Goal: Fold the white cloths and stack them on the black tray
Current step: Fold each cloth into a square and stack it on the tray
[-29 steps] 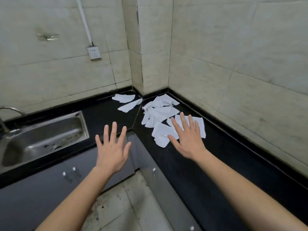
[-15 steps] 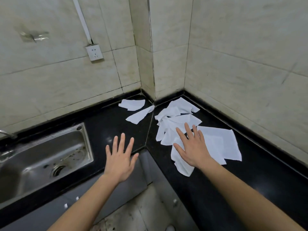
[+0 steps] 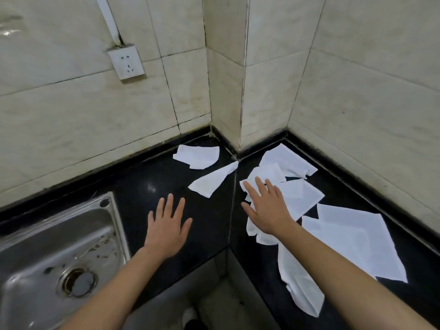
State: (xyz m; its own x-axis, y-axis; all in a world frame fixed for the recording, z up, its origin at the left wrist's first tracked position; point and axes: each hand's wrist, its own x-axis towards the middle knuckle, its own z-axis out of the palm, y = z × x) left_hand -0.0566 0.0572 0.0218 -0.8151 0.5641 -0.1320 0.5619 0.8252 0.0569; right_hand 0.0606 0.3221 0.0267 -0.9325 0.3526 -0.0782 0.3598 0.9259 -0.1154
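Several white cloths lie loose on the black countertop [image 3: 209, 220] in the corner. A heap of them [image 3: 297, 198] lies under and beside my right hand [image 3: 266, 206], which is flat with straight fingers over it. A large flat cloth [image 3: 352, 241] lies to the right. Two smaller cloths lie apart on the left: one [image 3: 197, 157] by the wall, one [image 3: 212, 183] nearer. My left hand [image 3: 166, 227] is spread open over bare counter, holding nothing. No black tray is in view.
A steel sink [image 3: 54, 256] is set into the counter at the left. Tiled walls close the corner, with a wall socket [image 3: 126, 61] above. Below the counter's inner corner I see the floor [image 3: 214, 306].
The camera has come closer and tilted down. Both hands have moved forward over the counter; the right one has slid further onto the heap of cloths.
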